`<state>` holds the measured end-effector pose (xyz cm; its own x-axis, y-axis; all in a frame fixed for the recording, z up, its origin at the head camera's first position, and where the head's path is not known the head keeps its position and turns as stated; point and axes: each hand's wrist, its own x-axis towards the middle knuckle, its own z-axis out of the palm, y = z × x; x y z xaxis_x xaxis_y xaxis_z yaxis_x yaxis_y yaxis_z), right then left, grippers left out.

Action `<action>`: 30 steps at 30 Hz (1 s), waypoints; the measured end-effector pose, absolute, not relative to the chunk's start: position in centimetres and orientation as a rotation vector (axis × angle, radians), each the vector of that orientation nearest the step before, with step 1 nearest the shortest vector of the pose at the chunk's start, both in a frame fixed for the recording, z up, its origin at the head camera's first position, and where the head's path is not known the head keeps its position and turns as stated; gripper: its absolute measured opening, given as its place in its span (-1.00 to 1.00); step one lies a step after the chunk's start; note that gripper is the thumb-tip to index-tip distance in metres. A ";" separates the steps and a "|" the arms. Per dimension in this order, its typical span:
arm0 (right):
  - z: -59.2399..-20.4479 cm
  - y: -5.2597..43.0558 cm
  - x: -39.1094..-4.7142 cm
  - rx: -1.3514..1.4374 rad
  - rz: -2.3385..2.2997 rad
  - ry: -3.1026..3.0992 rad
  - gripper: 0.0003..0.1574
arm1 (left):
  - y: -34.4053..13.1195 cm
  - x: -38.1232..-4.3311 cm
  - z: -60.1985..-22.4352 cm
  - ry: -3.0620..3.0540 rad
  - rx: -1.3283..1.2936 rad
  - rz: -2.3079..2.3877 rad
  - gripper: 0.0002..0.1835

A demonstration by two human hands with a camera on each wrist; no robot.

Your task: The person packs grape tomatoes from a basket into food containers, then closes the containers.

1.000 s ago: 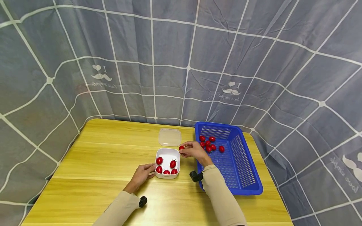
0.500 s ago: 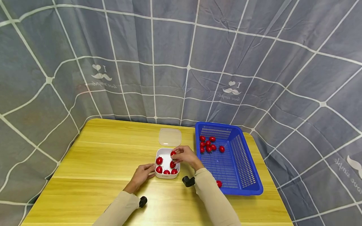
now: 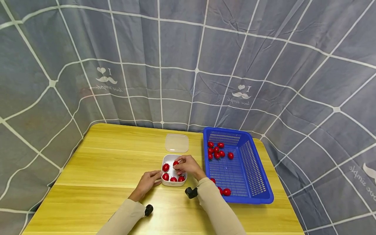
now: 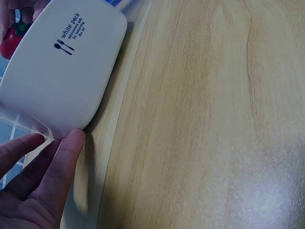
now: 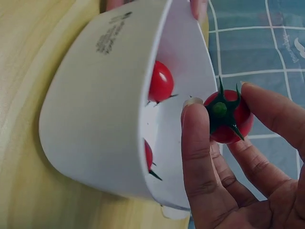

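Observation:
My right hand [image 3: 188,165] pinches a cherry tomato [image 5: 231,114] between thumb and fingers, its green calyx facing the right wrist camera. In the head view it is over the white box [image 3: 174,183]. Several other cherry tomatoes [image 3: 165,167] lie in the box; part of its inside is hidden by the right hand. My left hand [image 3: 147,183] rests its extended fingertips against the box's left side. In the left wrist view, the fingers [image 4: 66,157] touch a lower corner of the box, which carries printed lettering.
A blue perforated basket [image 3: 258,169] stands at the right with several cherry tomatoes [image 3: 216,150] inside, some near its front left. A translucent lid [image 3: 177,143] lies behind the box on the wooden table [image 3: 117,156]. A grey checked curtain [image 3: 176,81] hangs behind.
My right hand has carried the tomato leftward from beside the box to over its inside. More tomatoes in the basket's front left have come into view. The left hand stays put.

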<state>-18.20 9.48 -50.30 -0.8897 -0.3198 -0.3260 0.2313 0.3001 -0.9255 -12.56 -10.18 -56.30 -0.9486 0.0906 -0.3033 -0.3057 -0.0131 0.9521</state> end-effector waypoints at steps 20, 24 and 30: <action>-47.6 11.1 -18.3 -0.123 -1.647 2.138 -0.54 | -10.2 -12.5 -55.9 1.991 -0.201 2.031 -0.59; -46.1 12.5 -18.6 -0.126 -1.696 2.132 -0.53 | -10.3 -12.5 -55.8 1.994 -0.193 2.027 -0.58; -45.2 15.2 -19.1 -0.081 -1.706 2.179 -0.57 | -10.3 -12.5 -55.7 1.990 -0.197 2.029 -0.57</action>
